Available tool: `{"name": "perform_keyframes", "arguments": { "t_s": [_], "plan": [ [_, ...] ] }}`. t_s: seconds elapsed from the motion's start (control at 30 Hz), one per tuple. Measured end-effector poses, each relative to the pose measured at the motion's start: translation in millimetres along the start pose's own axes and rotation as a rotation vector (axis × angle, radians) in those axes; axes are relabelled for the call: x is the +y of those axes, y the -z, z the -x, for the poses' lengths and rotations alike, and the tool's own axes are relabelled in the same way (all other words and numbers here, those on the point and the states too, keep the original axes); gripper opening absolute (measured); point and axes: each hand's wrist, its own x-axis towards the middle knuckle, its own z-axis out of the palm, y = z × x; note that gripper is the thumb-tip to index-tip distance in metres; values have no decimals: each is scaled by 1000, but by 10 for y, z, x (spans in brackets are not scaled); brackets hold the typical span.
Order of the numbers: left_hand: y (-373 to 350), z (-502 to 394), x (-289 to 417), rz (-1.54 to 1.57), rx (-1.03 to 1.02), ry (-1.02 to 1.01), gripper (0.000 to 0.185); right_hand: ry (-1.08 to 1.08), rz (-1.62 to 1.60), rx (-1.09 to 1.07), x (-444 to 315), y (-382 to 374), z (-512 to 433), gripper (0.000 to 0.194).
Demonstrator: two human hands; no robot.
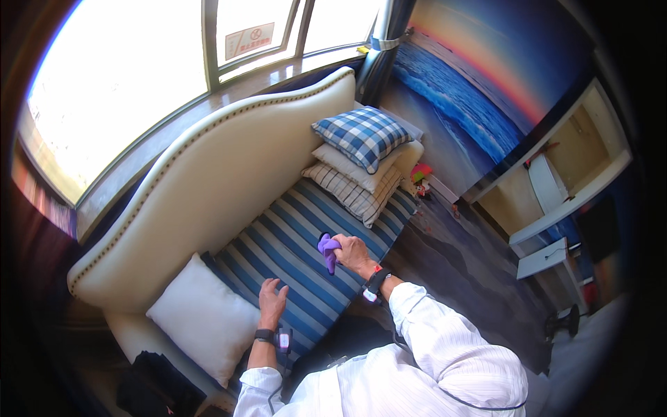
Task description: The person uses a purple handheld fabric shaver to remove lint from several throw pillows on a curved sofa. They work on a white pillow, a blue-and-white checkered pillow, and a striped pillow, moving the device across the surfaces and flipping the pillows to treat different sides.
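Observation:
My right hand (354, 254) grips a bunched purple cloth (329, 249) above the blue-and-grey striped seat (281, 245) of a cream upholstered sofa. Fingers partly spread, my left hand (272, 301) hovers over or rests on the same seat and holds nothing; contact cannot be told. Just left of it, a white cushion (203, 313) leans at the sofa's near end. At the far end lies a stack: a blue-and-white checked pillow (365, 135) on top, a plain cream pillow (359, 169) in the middle, a beige grid-patterned pillow (346, 193) underneath.
The sofa's high curved backrest (250, 146) has a studded edge and stands below a bright window (130, 88). A tied curtain (383, 57) hangs in the corner. Small colourful items (421, 174) lie by the far armrest. A white desk (544, 258) stands right; black fabric (156, 385) lies lower left.

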Motion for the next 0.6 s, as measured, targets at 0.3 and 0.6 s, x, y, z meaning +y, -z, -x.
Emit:
{"name": "perform_keyframes", "arguments": {
  "t_s": [0.3,0.6],
  "plan": [
    [-786,-1092,1101,-51,-164,-42,43,115,19,297,1224,568,-739,11],
    [-2096,-2496,2181,-233,-170,-148,42,-36,-105,382,2714,751,-1869,18]
  ]
}}
